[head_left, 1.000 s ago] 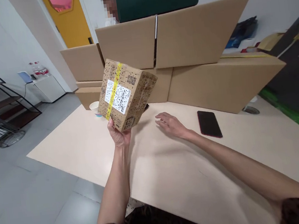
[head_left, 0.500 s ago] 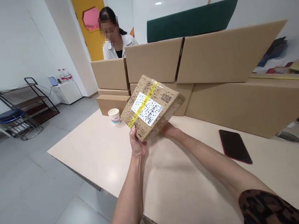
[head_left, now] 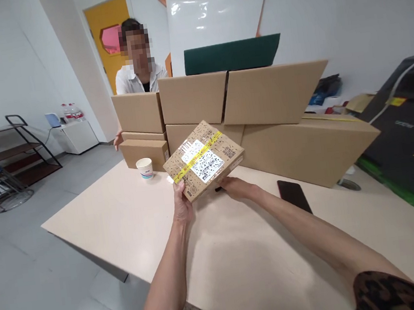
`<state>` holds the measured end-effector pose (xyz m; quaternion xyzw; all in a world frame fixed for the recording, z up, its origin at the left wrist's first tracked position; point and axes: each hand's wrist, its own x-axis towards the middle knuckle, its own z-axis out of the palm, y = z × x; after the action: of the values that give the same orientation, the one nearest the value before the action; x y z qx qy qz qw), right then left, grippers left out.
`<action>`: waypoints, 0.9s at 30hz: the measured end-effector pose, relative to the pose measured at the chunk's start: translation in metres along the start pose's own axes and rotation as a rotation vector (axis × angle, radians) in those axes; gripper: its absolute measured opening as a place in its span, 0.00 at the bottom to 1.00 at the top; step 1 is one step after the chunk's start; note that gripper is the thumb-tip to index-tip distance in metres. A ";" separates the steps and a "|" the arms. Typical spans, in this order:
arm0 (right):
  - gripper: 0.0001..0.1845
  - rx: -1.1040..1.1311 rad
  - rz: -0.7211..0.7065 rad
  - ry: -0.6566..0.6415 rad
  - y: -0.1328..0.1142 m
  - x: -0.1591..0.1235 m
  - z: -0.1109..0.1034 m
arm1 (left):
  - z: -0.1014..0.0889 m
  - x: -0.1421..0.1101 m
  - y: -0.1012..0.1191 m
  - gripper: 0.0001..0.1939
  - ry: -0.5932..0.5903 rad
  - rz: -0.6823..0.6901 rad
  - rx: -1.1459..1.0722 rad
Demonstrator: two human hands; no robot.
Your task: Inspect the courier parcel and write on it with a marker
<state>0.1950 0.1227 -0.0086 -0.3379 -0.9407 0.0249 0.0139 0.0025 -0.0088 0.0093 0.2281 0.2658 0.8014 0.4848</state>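
Observation:
A cardboard parcel point(head_left: 224, 145) is held tilted above the table, its label side turned up toward me. It carries a white shipping label point(head_left: 208, 167), a strip of yellow tape and dark speckles. My left hand point(head_left: 182, 200) grips its near-left corner, thumb on the top face and the other fingers underneath. My right hand point(head_left: 237, 187) is at the parcel's lower right edge, with its fingertips partly hidden beneath it. A small black object point(head_left: 219, 189) pokes out by those fingers; its kind cannot be made out.
Large cardboard boxes point(head_left: 192, 99) are stacked across the table's far side, a green box point(head_left: 230, 55) on top. A paper cup point(head_left: 145, 168) stands left of the parcel. A phone point(head_left: 294, 196) lies to the right on the table point(head_left: 125, 225). A person point(head_left: 140, 77) is behind the boxes.
My view has shifted right and up. The parcel lies a little flatter, still in my left hand. A black object now shows by my right hand. The person behind the boxes has raised their head.

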 end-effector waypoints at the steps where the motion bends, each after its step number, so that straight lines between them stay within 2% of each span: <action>1: 0.18 0.007 0.007 0.017 0.001 -0.010 -0.001 | 0.000 0.000 -0.001 0.37 -0.007 0.003 0.013; 6: 0.10 0.113 0.070 0.190 0.005 -0.085 -0.004 | -0.006 0.001 -0.009 0.35 0.020 -0.074 0.147; 8: 0.13 0.386 0.123 0.459 0.004 -0.119 -0.006 | -0.006 0.001 -0.012 0.37 0.033 -0.101 0.199; 10: 0.18 0.658 0.243 0.702 -0.001 -0.148 -0.010 | -0.004 0.000 -0.014 0.40 0.030 -0.126 0.246; 13: 0.22 1.161 0.362 0.867 -0.013 -0.174 -0.021 | 0.000 -0.004 -0.014 0.44 0.004 -0.204 0.348; 15: 0.23 1.421 0.353 0.947 -0.020 -0.180 -0.030 | 0.003 -0.008 -0.016 0.47 -0.021 -0.266 0.416; 17: 0.24 1.579 0.317 0.976 -0.027 -0.180 -0.038 | 0.003 -0.013 -0.018 0.49 -0.049 -0.319 0.458; 20: 0.23 1.690 0.277 0.952 -0.040 -0.174 -0.049 | 0.004 -0.018 -0.022 0.53 -0.085 -0.389 0.508; 23: 0.21 1.697 0.251 0.917 -0.054 -0.165 -0.055 | 0.005 -0.021 -0.025 0.56 -0.103 -0.426 0.527; 27: 0.22 1.638 0.222 0.850 -0.067 -0.151 -0.053 | 0.009 -0.022 -0.024 0.51 -0.108 -0.447 0.524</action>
<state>0.2707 -0.0228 0.0471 -0.2917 -0.5077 0.5567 0.5894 0.0335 -0.0174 -0.0017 0.3229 0.4797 0.5670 0.5866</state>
